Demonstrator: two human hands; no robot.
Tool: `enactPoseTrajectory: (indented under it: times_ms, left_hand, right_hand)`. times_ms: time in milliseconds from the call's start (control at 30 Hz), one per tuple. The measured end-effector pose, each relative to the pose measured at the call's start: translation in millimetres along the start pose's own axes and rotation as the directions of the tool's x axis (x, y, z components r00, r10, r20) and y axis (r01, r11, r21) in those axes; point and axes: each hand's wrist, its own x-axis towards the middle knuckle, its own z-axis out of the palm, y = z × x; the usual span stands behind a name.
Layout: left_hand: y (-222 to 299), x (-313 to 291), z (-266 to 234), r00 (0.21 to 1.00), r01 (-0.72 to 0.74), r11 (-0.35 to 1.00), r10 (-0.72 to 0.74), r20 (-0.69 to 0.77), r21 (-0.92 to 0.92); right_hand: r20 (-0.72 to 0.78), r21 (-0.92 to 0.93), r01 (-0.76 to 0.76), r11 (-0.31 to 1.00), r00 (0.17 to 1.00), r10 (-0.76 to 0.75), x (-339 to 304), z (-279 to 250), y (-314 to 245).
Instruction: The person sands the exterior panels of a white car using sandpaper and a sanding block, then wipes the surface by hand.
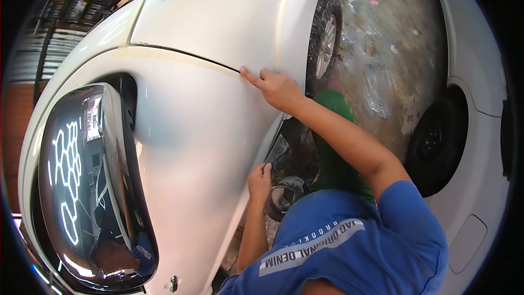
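White painted car body (202, 125), head view: fills the left and middle, curved, with soft grey patches across the lower panel. Pale yellow tape strip (164, 53): laid along the seam (191, 55) between the two panels, running from the upper left toward the right hand. Second pale yellow band (281, 13): runs up the upper panel, near its right side.

Right hand (279, 92): back upward, resting on the body; forefinger extended, its tip at the right end of the seam; forefinger and next finger apart.

Left hand (260, 183): raised at the lower edge of the body, beside a dark gap; thumb and forefinger tips near the edge; whether they clamp anything, cannot tell.

Dark glossy window (98, 186): at left, carrying bright hexagonal reflections. Wheel (326, 38): silver spokes, upper middle. Round grey object (281, 199): just right of the left hand, kind unclear. Concrete floor (390, 49): stained, glossy in places. Second car (480, 186): pale, along the right, with black wheel (436, 142). Clothing: blue shirt (393, 240), green trousers (341, 158).
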Motion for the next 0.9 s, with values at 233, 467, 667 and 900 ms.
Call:
enactPoseTrajectory:
  times_ms: [233, 467, 667, 900]
  left_hand:
    - [26, -2, -5, 1.0, 0.006, 1.0, -0.006, 0.018, -0.01]
    - [31, -2, -9, 0.999, 0.034, 0.999, -0.033, 0.035, -0.018]
    - [33, 0, -7, 0.999, -0.045, 0.998, 0.045, 0.005, -0.038]
    - [22, 5, -4, 1.0, -0.003, 0.998, 0.005, 0.026, -0.056]
  right_hand:
    - [-0.056, -0.034, 0.139, 0.99, 0.988, -0.141, 70, -54, -26]
    - [-0.028, -0.05, 0.14, 0.989, 0.99, -0.141, 127, -95, -62]
    - [-0.059, -0.086, 0.166, 0.982, 0.983, -0.171, 159, -104, -78]
    - [0.058, -0.119, 0.16, 0.98, 0.986, -0.154, 136, -94, -66]
